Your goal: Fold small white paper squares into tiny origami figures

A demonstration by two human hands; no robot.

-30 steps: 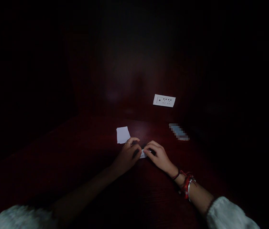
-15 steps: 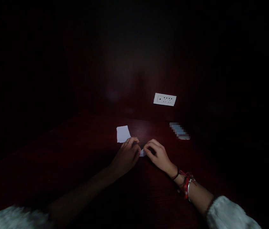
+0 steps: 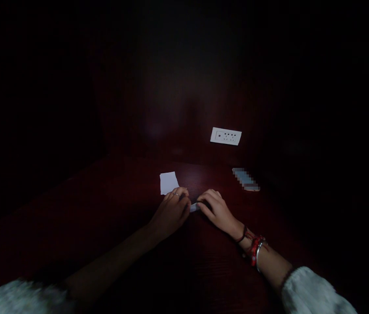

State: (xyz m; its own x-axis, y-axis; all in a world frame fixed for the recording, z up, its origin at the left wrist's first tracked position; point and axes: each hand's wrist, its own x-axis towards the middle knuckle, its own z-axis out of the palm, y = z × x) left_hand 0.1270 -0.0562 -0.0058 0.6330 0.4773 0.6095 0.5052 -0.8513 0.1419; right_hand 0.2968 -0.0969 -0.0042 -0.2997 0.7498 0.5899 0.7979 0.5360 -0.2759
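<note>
Between the left hand point(image 3: 173, 212) and the right hand point(image 3: 218, 213), low over the dark red table point(image 3: 122, 183), a small slip point(image 3: 194, 207) of white paper is held. Only its middle is shown; its two ends are covered by the fingertips, so its full outline and any fold cannot be made out. By the left hand its left end is gripped, thumb and forefinger drawn together, though their exact contact is lost in shadow. By the right hand the other end is pinched between thumb and forefinger, the remaining fingers loosely curled above. Both forearms are brought in from the lower corners, wrists angled toward each other, backs of the hands turned up. A ring point(image 3: 175, 194) is worn on the left hand; red cords and a silver bangle point(image 3: 258, 256) are worn on the right wrist. Both pale fluffy sleeves point(image 3: 315, 290) are cut off by the lower edge. Just beyond the left hand, white sheets point(image 3: 169, 182) are stacked slightly askew, their near edge partly covered by the fingers. Farther right, a phone point(image 3: 246, 179) is laid flat, its face pixelated, so that nothing on it can be read. Above it, a white socket point(image 3: 225, 136) is set in the wall. The outer sides are swallowed by darkness.
</note>
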